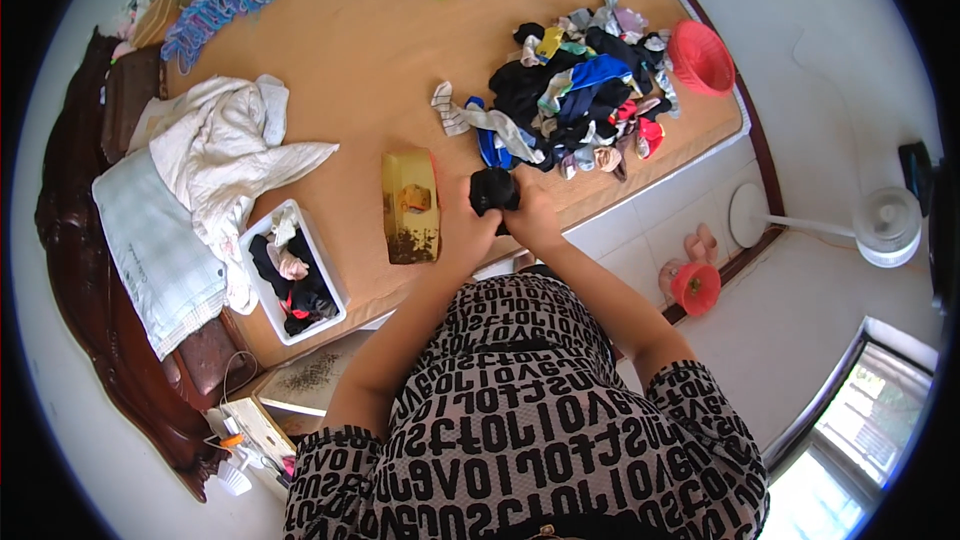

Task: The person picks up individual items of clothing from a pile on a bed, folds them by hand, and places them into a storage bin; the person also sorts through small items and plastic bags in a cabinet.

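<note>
Head view: left hand [466,220] and right hand [536,214] both curled round black cloth [489,190] — looks soft, light, probably best gripped at its sides.

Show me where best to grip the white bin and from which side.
The white bin is probably best pinched at its long right rim, from the right: that raised edge is exposed, while white cloth crowds the left side.
</note>
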`<state>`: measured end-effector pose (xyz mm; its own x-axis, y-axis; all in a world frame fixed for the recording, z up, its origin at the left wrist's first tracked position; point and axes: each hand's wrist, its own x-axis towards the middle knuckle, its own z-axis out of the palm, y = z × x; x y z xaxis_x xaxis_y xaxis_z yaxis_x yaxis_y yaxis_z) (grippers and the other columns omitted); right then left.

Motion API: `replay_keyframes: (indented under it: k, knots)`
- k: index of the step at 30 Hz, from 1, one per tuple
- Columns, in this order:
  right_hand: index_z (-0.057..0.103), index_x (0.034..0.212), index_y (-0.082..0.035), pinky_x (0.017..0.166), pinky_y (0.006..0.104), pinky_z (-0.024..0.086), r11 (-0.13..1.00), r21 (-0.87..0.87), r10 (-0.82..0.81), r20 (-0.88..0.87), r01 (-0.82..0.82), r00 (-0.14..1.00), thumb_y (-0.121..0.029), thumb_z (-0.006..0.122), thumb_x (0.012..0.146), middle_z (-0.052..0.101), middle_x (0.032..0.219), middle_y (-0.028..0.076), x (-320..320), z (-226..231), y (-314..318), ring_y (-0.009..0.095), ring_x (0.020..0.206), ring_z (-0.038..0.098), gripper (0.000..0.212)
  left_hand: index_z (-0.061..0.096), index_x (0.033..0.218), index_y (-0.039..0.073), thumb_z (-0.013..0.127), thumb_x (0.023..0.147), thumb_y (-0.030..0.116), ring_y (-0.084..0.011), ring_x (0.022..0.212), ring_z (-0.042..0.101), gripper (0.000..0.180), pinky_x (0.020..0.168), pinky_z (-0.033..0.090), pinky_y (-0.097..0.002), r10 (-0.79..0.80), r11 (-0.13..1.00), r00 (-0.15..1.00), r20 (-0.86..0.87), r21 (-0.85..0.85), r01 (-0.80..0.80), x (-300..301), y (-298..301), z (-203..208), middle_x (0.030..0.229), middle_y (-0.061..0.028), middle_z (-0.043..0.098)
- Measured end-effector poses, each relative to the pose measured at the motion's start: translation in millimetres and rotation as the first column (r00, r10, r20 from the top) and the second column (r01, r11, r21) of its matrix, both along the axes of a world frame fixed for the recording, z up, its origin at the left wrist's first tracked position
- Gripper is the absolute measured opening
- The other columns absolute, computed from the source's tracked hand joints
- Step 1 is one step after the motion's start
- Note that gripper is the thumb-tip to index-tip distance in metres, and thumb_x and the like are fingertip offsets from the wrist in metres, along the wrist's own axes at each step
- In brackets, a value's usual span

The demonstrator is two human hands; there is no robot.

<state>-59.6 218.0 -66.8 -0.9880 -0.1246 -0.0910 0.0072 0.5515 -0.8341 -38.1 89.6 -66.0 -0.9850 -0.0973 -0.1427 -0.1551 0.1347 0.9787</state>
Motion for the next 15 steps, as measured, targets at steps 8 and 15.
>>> replay_keyframes:
  k: [8,15]
  knots:
    - [0.050,0.092,-0.008,0.055,0.0410,0.048,0.952,0.192,0.282,-0.254,-0.238,0.925,-0.002,0.060,0.067,0.056,0.087,0.013,18,-17,-38,0.036,0.065,0.059,0.028,0.045,0.102,0.005,0.065,0.083,0.017,-0.0137,0.074,0.059,0.030,0.061,0.050,-0.0260,0.102,0.861,0.852,0.514,0.383,-0.335,23,-41,1,0.089,-0.0065,0.057]
    - [0.048,0.092,-0.007,0.060,0.0439,0.046,0.889,0.076,0.453,-0.023,-0.451,0.891,-0.007,0.059,0.065,0.057,0.083,0.014,56,-57,-79,0.035,0.075,0.058,0.030,0.058,0.082,0.004,0.058,0.068,-0.003,-0.0174,0.065,0.056,0.016,0.056,0.043,-0.0336,0.275,0.867,0.956,0.103,-0.455,-0.201,69,-79,-50,0.078,-0.0064,0.056]
